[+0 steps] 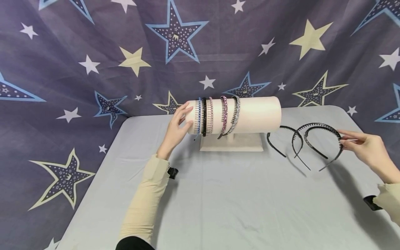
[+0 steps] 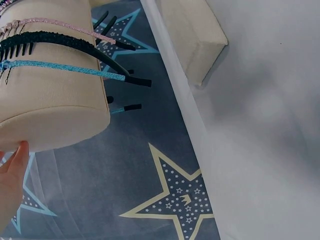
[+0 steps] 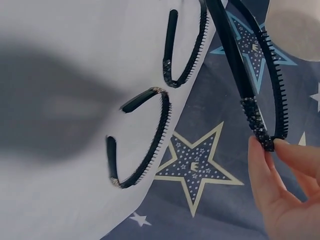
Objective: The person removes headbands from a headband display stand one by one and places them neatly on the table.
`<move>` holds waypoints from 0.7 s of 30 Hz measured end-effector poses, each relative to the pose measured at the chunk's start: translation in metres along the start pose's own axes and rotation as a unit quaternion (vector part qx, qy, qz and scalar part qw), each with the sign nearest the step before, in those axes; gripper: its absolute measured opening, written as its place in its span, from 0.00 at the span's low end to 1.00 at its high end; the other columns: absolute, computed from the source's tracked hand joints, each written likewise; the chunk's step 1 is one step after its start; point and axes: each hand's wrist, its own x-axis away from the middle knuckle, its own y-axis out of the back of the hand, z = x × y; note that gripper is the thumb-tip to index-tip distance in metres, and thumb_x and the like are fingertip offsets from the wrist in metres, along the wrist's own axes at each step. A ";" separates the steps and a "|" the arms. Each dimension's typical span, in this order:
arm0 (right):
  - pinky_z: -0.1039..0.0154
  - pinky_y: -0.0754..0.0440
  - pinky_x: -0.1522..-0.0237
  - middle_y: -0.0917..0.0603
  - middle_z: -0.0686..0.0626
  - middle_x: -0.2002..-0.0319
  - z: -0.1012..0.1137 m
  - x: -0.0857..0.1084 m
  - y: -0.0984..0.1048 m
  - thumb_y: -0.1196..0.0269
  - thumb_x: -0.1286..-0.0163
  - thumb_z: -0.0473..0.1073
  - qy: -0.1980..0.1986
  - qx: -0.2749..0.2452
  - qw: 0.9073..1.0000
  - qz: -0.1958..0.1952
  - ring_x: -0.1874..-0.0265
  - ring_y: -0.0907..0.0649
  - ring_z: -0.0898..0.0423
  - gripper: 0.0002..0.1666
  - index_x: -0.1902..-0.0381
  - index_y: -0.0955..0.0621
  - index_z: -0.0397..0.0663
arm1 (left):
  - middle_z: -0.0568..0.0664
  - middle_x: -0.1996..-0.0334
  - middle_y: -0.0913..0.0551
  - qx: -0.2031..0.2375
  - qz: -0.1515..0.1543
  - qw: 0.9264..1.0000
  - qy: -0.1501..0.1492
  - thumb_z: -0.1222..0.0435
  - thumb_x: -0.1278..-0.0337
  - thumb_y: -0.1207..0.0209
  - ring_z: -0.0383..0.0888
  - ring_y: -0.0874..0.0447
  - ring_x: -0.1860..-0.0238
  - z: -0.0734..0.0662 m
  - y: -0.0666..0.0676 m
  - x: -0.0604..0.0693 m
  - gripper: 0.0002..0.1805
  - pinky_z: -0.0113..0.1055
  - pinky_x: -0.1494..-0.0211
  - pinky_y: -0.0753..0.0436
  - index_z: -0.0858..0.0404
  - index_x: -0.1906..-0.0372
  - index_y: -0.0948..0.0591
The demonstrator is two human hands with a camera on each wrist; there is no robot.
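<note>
A cream cylinder display stand point(image 1: 256, 114) carries several toothed headbands around its left half. They are a blue one point(image 2: 70, 66), a black one point(image 1: 204, 118), a pink one point(image 1: 210, 116), a glittery purple one point(image 1: 224, 114) and a silver one point(image 1: 236, 116). At the cylinder's left end, my left hand point(image 1: 175, 131) rests its fingertips and thumb against the edge and end face. My right hand point(image 3: 282, 192) pinches a black toothed headband with a sparkly section point(image 3: 257, 122) between thumb and fingers, right of the stand.
Two more black headbands lie beyond the held one in the right wrist view, a nearer one point(image 3: 165, 120) and another point(image 3: 170, 37). A pale cloth covers the table point(image 1: 237, 194). Behind it hangs a star-patterned curtain point(image 1: 103, 34). The stand's flat base point(image 1: 231, 144) sits on the cloth.
</note>
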 end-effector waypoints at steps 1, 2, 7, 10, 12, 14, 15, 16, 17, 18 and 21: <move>0.82 0.24 0.77 0.19 0.72 0.71 -0.007 0.000 0.001 0.39 0.42 0.39 0.002 0.006 1.000 0.005 0.76 0.19 0.72 0.23 0.46 0.24 0.53 | 0.50 0.36 0.40 0.001 0.001 1.000 0.001 0.73 0.47 0.47 0.45 0.42 0.37 0.000 0.000 0.000 0.22 0.38 0.39 0.33 0.66 0.44 0.30; 0.82 0.24 0.76 0.19 0.72 0.71 -0.010 0.001 0.003 0.39 0.42 0.39 0.000 0.000 1.000 0.009 0.76 0.19 0.72 0.23 0.46 0.24 0.52 | 0.50 0.36 0.40 0.001 0.002 1.000 0.001 0.72 0.47 0.47 0.46 0.42 0.37 0.000 0.000 0.000 0.22 0.38 0.39 0.33 0.66 0.44 0.30; 0.82 0.24 0.75 0.19 0.72 0.71 -0.013 0.010 0.010 0.39 0.42 0.39 -0.014 -0.006 1.000 0.021 0.76 0.19 0.72 0.24 0.46 0.25 0.52 | 0.53 0.36 0.40 0.012 0.005 1.000 0.005 0.74 0.47 0.47 0.48 0.42 0.37 -0.004 0.001 -0.001 0.22 0.40 0.38 0.34 0.68 0.44 0.30; 0.80 0.23 0.76 0.20 0.72 0.72 -0.018 0.014 0.013 0.40 0.42 0.38 -0.019 -0.015 0.999 0.021 0.77 0.19 0.72 0.24 0.45 0.25 0.51 | 0.58 0.37 0.40 0.016 0.007 1.000 0.006 0.76 0.48 0.48 0.52 0.42 0.37 -0.017 0.002 0.001 0.22 0.42 0.38 0.34 0.72 0.45 0.31; 0.78 0.21 0.75 0.21 0.76 0.73 -0.027 0.016 0.014 0.40 0.41 0.39 -0.029 -0.015 0.999 0.017 0.77 0.19 0.71 0.23 0.45 0.25 0.50 | 0.61 0.37 0.41 0.014 0.007 1.000 0.008 0.77 0.48 0.48 0.54 0.42 0.37 -0.026 0.003 0.002 0.22 0.43 0.38 0.34 0.74 0.45 0.31; 0.78 0.21 0.76 0.22 0.76 0.74 -0.032 0.019 0.016 0.40 0.41 0.38 -0.033 -0.015 0.999 0.014 0.78 0.19 0.70 0.23 0.45 0.25 0.49 | 0.63 0.38 0.41 0.009 0.008 1.000 0.009 0.77 0.49 0.49 0.55 0.42 0.38 -0.034 0.003 0.003 0.22 0.44 0.38 0.35 0.75 0.46 0.32; 0.78 0.21 0.77 0.22 0.76 0.74 -0.034 0.021 0.017 0.40 0.42 0.38 -0.033 -0.019 0.999 0.013 0.78 0.19 0.70 0.23 0.46 0.25 0.48 | 0.63 0.38 0.41 0.008 0.008 1.000 0.010 0.77 0.48 0.49 0.55 0.42 0.38 -0.035 0.004 0.003 0.21 0.44 0.38 0.35 0.75 0.45 0.32; 0.78 0.21 0.76 0.21 0.76 0.74 -0.036 0.022 0.018 0.40 0.42 0.37 -0.034 -0.029 0.999 0.012 0.79 0.18 0.69 0.23 0.46 0.25 0.47 | 0.63 0.38 0.41 0.006 0.008 1.000 0.011 0.77 0.48 0.49 0.55 0.42 0.38 -0.036 0.004 0.003 0.21 0.44 0.38 0.35 0.75 0.45 0.32; 0.78 0.21 0.76 0.21 0.76 0.75 -0.037 0.024 0.018 0.40 0.42 0.36 -0.035 -0.035 0.999 0.012 0.79 0.19 0.69 0.23 0.46 0.25 0.47 | 0.63 0.38 0.41 0.005 0.008 1.000 0.011 0.77 0.48 0.49 0.55 0.42 0.38 -0.037 0.004 0.003 0.21 0.44 0.38 0.35 0.75 0.45 0.32; 0.78 0.21 0.76 0.21 0.75 0.75 -0.038 0.025 0.019 0.40 0.42 0.34 -0.031 -0.041 0.999 0.010 0.79 0.19 0.70 0.23 0.46 0.24 0.47 | 0.63 0.38 0.41 0.004 0.008 1.000 0.012 0.77 0.48 0.50 0.55 0.42 0.38 -0.038 0.004 0.003 0.21 0.44 0.38 0.35 0.75 0.46 0.32; 0.78 0.21 0.76 0.20 0.72 0.74 -0.040 0.029 0.021 0.41 0.42 0.31 -0.031 -0.082 0.996 0.015 0.79 0.19 0.70 0.24 0.47 0.23 0.51 | 0.63 0.38 0.41 0.004 0.008 1.000 0.010 0.77 0.48 0.49 0.55 0.42 0.38 -0.038 0.004 0.004 0.21 0.44 0.38 0.35 0.75 0.46 0.32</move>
